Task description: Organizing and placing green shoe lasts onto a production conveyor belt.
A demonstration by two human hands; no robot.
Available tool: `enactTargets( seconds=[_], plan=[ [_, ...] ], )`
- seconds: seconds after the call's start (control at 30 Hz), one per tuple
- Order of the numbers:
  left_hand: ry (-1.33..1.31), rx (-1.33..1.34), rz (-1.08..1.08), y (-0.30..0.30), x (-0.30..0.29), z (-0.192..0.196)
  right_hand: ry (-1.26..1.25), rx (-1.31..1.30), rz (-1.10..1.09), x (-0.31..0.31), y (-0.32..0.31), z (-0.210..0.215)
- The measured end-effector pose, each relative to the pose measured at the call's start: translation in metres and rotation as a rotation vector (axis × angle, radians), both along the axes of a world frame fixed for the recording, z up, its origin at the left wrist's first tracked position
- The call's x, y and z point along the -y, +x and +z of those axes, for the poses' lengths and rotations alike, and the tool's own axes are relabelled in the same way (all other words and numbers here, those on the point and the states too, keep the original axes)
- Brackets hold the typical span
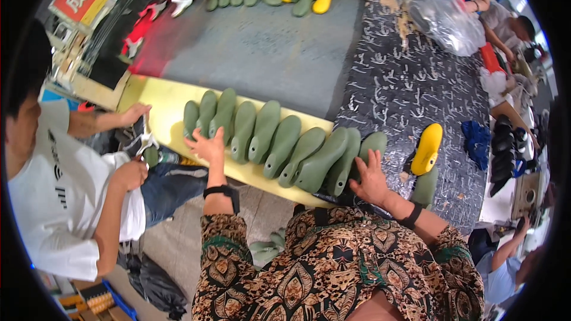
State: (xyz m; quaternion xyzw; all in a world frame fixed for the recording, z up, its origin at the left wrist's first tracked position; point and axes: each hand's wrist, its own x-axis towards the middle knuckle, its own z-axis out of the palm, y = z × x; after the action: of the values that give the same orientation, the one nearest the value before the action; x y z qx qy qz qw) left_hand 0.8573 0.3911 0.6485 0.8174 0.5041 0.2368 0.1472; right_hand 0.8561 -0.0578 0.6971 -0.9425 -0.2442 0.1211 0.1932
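Observation:
A row of several green shoe lasts (265, 132) stands side by side along the yellow ledge in front of me. My left hand (208, 146) is at the row's left end, its fingers spread against the lower ends of the lasts there. At the right end, my right hand (372, 179) lies against the last green shoe last (373, 142), fingers stretched out along its side. Neither hand is wrapped round a last. To the right, a yellow shoe last (427, 148) lies on the dark, scuffed table, with another green last (424, 187) just below it.
Beyond the yellow ledge (156, 92) is a grey belt surface (262, 41). More green and yellow lasts line its far side. A clear plastic bag (445, 16) and blue cloth (476, 142) are on the right. A co-worker (74, 184) at my left handles a white strap-like piece (146, 138).

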Motion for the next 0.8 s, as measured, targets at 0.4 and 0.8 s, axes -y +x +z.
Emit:
enactTargets(
  seconds=[0.4,0.8],
  plan=[
    [0.240,-0.210,-0.254,-0.004,-0.030,-0.018,-0.049,-0.078,-0.033,-0.005,0.001,0.020],
    [-0.106,0.285,-0.606,-0.025,0.072,0.003,-0.045,-0.023,-0.033,0.001,0.003,0.006]
  ],
)
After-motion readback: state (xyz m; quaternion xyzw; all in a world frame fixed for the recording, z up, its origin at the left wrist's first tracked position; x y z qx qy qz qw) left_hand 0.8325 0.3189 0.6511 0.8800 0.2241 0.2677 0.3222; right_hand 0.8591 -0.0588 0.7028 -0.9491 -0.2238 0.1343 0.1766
